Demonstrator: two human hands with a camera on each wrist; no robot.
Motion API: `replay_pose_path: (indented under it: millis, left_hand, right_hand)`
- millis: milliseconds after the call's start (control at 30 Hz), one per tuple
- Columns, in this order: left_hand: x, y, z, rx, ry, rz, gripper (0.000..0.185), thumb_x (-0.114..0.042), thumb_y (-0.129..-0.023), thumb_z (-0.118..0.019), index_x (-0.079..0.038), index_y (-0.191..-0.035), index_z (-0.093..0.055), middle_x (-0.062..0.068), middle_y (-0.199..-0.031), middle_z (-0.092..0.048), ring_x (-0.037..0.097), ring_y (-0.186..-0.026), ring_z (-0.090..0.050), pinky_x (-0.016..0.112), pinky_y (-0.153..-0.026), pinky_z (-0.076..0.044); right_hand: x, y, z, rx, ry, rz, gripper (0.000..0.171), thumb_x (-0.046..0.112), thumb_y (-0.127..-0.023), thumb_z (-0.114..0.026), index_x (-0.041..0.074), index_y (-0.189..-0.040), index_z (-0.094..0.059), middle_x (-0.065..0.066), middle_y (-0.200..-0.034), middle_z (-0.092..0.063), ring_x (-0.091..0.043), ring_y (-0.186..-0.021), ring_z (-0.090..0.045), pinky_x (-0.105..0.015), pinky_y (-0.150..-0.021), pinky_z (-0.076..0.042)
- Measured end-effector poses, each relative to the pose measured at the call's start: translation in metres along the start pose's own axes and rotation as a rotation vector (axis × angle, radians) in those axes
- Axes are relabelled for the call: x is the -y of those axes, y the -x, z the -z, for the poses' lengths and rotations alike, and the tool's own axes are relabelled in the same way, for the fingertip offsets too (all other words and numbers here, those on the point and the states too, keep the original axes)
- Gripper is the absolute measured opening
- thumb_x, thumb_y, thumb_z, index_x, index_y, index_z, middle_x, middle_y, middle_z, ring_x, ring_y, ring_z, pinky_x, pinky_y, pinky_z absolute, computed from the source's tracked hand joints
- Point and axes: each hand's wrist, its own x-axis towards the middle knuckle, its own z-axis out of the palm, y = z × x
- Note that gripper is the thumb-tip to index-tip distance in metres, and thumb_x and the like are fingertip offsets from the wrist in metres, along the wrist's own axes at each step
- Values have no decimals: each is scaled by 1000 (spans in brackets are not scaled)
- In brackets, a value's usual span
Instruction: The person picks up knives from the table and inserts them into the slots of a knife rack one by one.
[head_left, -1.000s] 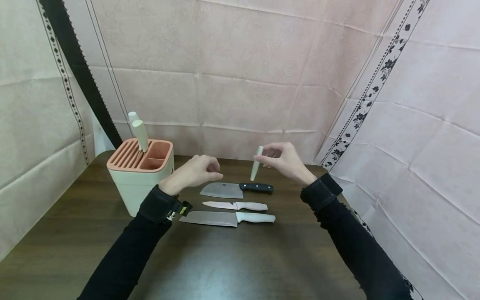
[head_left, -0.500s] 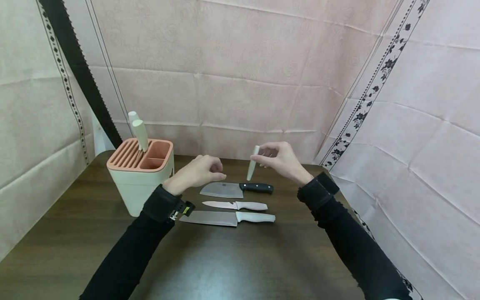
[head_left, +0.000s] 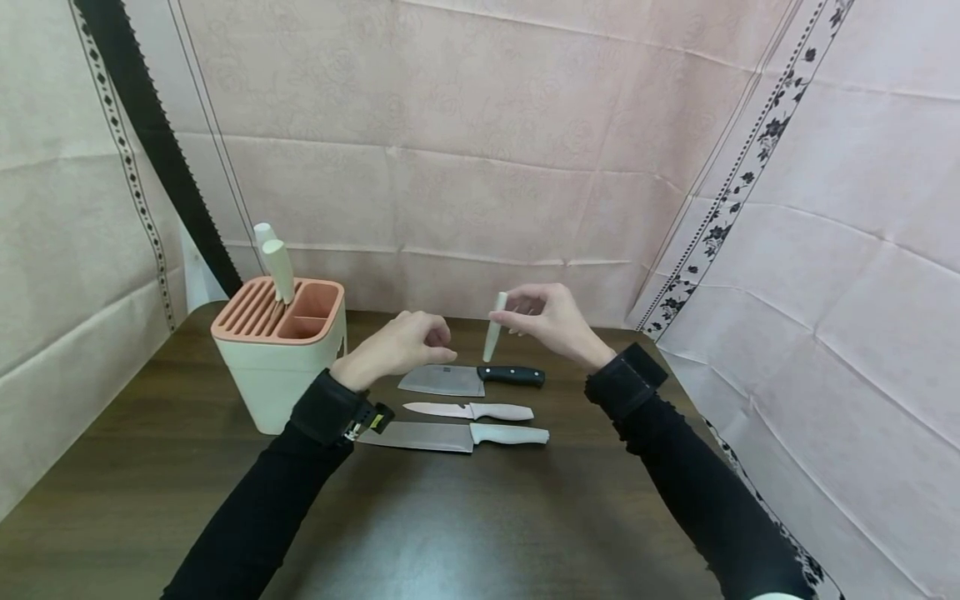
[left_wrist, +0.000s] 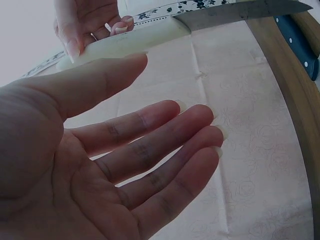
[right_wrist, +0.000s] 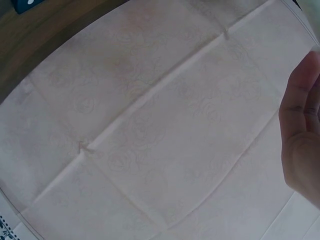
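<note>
Right hand (head_left: 551, 321): its fingers pinch the cream-handled knife (head_left: 494, 315) in the air, above the far middle of the surface (head_left: 480, 517).
Left hand (head_left: 397, 343): loose, holds nothing.
Done: two handles (head_left: 276, 265) stand in the knife block (head_left: 279, 354), far left corner.
Left: three knives (head_left: 468, 410) lie flat mid-surface.

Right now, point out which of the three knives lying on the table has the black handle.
The black-handled cleaver, farthest from the person, below the right hand. The small pink knife and the large white-handled knife lie nearer.
</note>
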Motion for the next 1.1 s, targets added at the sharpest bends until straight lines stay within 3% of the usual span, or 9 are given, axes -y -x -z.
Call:
replay_pose_path:
  millis: [533, 900, 1100]
  left_hand:
    - [0, -2, -6, -1, 26, -30, 26, -22, -91, -67, -3, -108, -65, 8, -94, -69, 18, -84, -64, 31, -74, -53]
    - [-4, -8, -14, -79, 111, -91, 26, -23, -92, -65, -5, -111, -63, 8, -100, -71, 18, -89, -66, 33, -77, -55]
    - [-5, -11, -18, -126, 159, -136, 25, -18, -91, -67, -4, -111, -63, 10, -97, -72, 20, -86, -69, 31, -74, -55]
  right_hand:
    - [6, -5, -12, 51, -59, 41, 24, 23, -86, -74, 7, -103, -71, -15, -88, -71, -17, -68, -66, -33, -63, -57]
    - [10, -7, -19, 54, -62, 71, 19, 24, -86, -73, 11, -100, -72, -8, -86, -71, -27, -73, -67, -33, -63, -57]
    - [12, -7, -21, 55, -65, 54, 20, 23, -86, -73, 8, -101, -72, -10, -88, -71, -25, -72, -67, -31, -63, -57]
